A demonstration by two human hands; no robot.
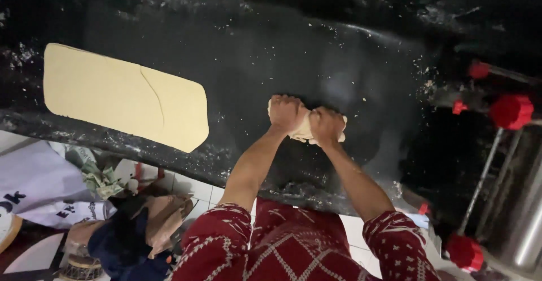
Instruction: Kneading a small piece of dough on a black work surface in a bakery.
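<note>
The dough [305, 129] lay directly beneath both hands, near the front edge of the dark, flour-dusted desk [254, 49]. The left hand [286, 113] and the right hand [326, 125] were set side by side on top of it, knuckles up and touching or nearly so, each closed down over the lump. Only pale strips of dough showed between the hands and at their outer edges, so the full outline could not be determined; the visible part ran crosswise, left to right, under the two fists. Neither hand was nearer than the other: both were in contact. The forearms converged on the lump from below, in red patterned sleeves [217, 236]. A flat, rolled sheet [121, 94], cracked near its middle, lay well apart to the left. A machine with red knobs [511, 111] stood at the right end of the desk.
</note>
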